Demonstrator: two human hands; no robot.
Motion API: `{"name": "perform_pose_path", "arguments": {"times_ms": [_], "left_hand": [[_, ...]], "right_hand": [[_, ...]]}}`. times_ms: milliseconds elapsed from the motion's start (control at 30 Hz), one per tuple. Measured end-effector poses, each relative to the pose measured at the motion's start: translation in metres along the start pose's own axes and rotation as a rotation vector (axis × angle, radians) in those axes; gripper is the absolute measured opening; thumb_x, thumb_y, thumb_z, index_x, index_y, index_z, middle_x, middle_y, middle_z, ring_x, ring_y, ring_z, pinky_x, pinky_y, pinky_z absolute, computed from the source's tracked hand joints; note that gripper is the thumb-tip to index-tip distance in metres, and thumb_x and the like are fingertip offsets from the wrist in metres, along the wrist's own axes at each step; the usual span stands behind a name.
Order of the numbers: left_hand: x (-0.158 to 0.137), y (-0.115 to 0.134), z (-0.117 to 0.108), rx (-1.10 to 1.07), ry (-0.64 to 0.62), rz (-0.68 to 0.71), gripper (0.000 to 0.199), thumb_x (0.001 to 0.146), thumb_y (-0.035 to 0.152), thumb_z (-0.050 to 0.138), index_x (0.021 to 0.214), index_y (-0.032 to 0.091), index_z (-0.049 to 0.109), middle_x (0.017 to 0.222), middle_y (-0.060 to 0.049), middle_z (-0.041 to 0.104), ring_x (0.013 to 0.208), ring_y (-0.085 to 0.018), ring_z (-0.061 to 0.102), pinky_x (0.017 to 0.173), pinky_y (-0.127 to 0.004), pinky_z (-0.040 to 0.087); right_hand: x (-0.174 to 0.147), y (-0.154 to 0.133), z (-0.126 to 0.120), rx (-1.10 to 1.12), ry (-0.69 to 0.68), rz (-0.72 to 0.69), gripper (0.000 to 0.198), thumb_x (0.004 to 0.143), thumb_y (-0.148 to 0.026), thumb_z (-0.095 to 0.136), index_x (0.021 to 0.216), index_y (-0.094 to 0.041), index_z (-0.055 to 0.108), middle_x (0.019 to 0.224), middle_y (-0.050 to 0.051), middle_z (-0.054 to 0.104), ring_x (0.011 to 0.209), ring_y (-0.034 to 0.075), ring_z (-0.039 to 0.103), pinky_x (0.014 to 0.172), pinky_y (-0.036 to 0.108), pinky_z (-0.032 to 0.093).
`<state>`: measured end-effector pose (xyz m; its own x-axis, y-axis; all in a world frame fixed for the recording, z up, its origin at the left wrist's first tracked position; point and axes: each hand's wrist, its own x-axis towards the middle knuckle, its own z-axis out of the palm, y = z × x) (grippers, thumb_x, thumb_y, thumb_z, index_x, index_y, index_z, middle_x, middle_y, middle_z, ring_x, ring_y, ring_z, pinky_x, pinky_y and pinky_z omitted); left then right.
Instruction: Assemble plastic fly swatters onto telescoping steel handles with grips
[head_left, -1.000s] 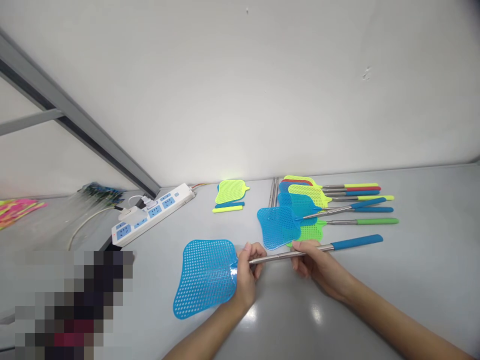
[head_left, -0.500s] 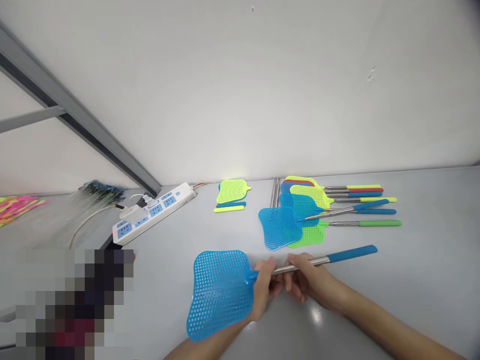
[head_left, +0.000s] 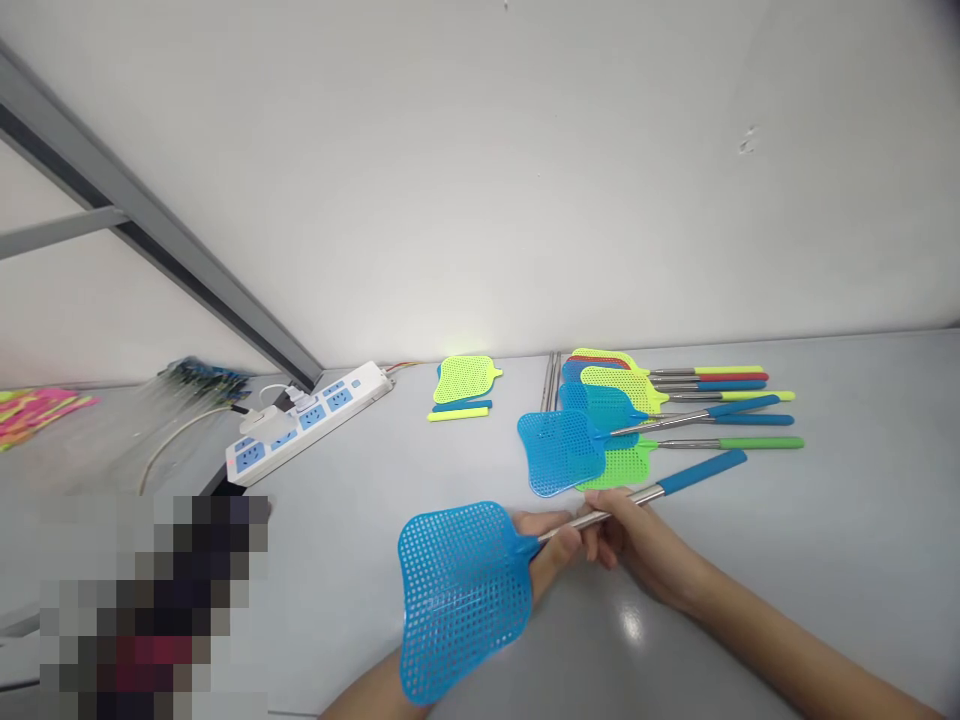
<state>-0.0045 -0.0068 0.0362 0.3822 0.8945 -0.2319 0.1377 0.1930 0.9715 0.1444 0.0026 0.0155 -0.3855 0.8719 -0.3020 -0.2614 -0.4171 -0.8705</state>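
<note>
A blue fly swatter with a perforated head, metal rod and blue grip is held above the table, its grip end tilted up to the right. My left hand is closed on the rod close to the neck, partly hidden behind the swatter head. Further along the same rod, my right hand pinches it with thumb and fingers. Behind my hands lies a row of assembled swatters, with another blue swatter on top and a green swatter nearest to me.
Loose metal rods lie left of the row. A yellow swatter head rests near the wall with a yellow grip tube and a blue one. To the left are a white power strip and a clear bag.
The held swatter has turned, its head shifting right and slightly down and its grip end rising. My left hand has moved a little right, and my right hand slightly up.
</note>
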Motion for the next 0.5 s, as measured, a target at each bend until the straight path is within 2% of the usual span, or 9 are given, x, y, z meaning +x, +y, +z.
{"name": "perform_pose_path", "arguments": {"times_ms": [33,67,133,200,267,333,433,500], "left_hand": [[0.001,0.002,-0.003,0.057,-0.005,0.076,0.022,0.069,0.039,0.055,0.058,0.020,0.059,0.068,-0.002,0.061,0.064,-0.014,0.051,0.063,-0.022,0.035],[0.002,0.002,-0.005,0.074,-0.007,0.071,0.018,0.067,0.037,0.057,0.060,0.020,0.059,0.067,-0.001,0.060,0.062,-0.013,0.050,0.061,-0.022,0.035],[0.010,-0.006,-0.007,-0.083,0.063,0.045,0.021,0.070,0.038,0.054,0.060,0.019,0.057,0.050,0.002,0.052,0.047,-0.010,0.042,0.051,-0.021,0.034],[0.018,-0.015,-0.011,-0.239,0.054,0.009,0.030,0.074,0.043,0.045,0.061,0.017,0.055,0.043,0.003,0.045,0.038,-0.009,0.037,0.044,-0.022,0.031],[0.024,-0.017,-0.017,-0.314,0.085,0.028,0.033,0.076,0.045,0.041,0.066,0.017,0.054,0.048,0.001,0.050,0.042,-0.010,0.043,0.046,-0.023,0.036],[0.025,-0.012,-0.027,-0.591,0.111,-0.040,0.041,0.077,0.051,0.035,0.075,0.015,0.056,0.061,-0.004,0.059,0.051,-0.015,0.053,0.050,-0.026,0.040],[0.022,0.001,-0.042,-0.762,0.074,-0.114,0.060,0.077,0.060,0.026,0.090,0.011,0.058,0.076,-0.009,0.063,0.071,-0.020,0.059,0.067,-0.032,0.044],[0.020,0.005,-0.046,-0.784,0.059,-0.168,0.059,0.076,0.059,0.030,0.097,0.011,0.057,0.084,-0.011,0.064,0.079,-0.023,0.060,0.073,-0.035,0.044]], "right_hand": [[0.001,-0.002,-0.002,0.014,0.043,-0.002,0.042,0.077,-0.033,0.038,0.042,-0.015,0.052,0.043,0.002,0.047,0.040,0.009,0.038,0.046,0.024,0.028],[0.001,-0.004,-0.006,0.026,0.086,-0.008,0.041,0.077,-0.032,0.038,0.042,-0.015,0.052,0.043,0.002,0.046,0.040,0.009,0.037,0.046,0.024,0.029],[0.004,-0.009,-0.014,0.045,0.175,-0.031,0.042,0.077,-0.031,0.037,0.041,-0.016,0.052,0.040,0.001,0.043,0.041,0.010,0.036,0.047,0.025,0.029],[0.006,-0.015,-0.023,0.075,0.247,-0.106,0.043,0.077,-0.032,0.037,0.039,-0.017,0.050,0.037,0.000,0.037,0.041,0.011,0.034,0.047,0.026,0.028],[0.007,-0.022,-0.032,0.101,0.296,-0.196,0.042,0.076,-0.030,0.037,0.037,-0.018,0.049,0.036,0.001,0.034,0.041,0.011,0.032,0.046,0.027,0.027],[0.008,-0.027,-0.039,0.072,0.311,-0.260,0.042,0.075,-0.029,0.037,0.036,-0.019,0.049,0.035,0.001,0.033,0.041,0.012,0.031,0.046,0.028,0.026],[0.006,-0.031,-0.043,0.018,0.277,-0.284,0.043,0.075,-0.027,0.036,0.034,-0.019,0.049,0.034,0.001,0.031,0.041,0.013,0.032,0.046,0.028,0.025],[0.006,-0.029,-0.042,-0.008,0.215,-0.263,0.044,0.075,-0.026,0.035,0.034,-0.019,0.051,0.033,0.001,0.031,0.040,0.013,0.032,0.045,0.028,0.023]]}}
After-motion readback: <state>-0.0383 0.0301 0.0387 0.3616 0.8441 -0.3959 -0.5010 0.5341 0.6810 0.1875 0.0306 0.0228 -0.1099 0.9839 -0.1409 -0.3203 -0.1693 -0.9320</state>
